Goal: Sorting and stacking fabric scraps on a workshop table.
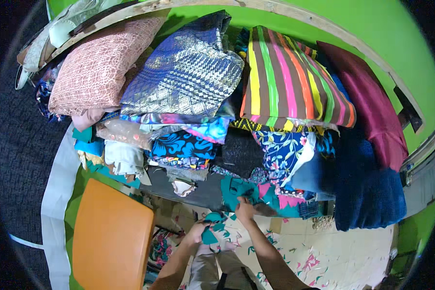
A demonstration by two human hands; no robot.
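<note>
My left hand [196, 232] is closed on a small green cloth piece [210, 236], which hangs over my lap. A thin dark object lies by its fingers, too small to make out. My right hand [245, 209] reaches to the front edge of the dark table [164, 181], its fingers closed at the lower edge of a crumpled green cloth [233, 187]. Pink cloth scraps [289, 200] and more green pieces lie just right of that hand.
Folded fabric stacks line the table's back, under a pink patterned cushion [104, 67], blue-silver cloth [183, 72] and striped cloth [292, 79]. Dark blue cloth [369, 193] hangs over the right end. An orange chair [112, 237] stands left; scraps litter the floor [343, 251].
</note>
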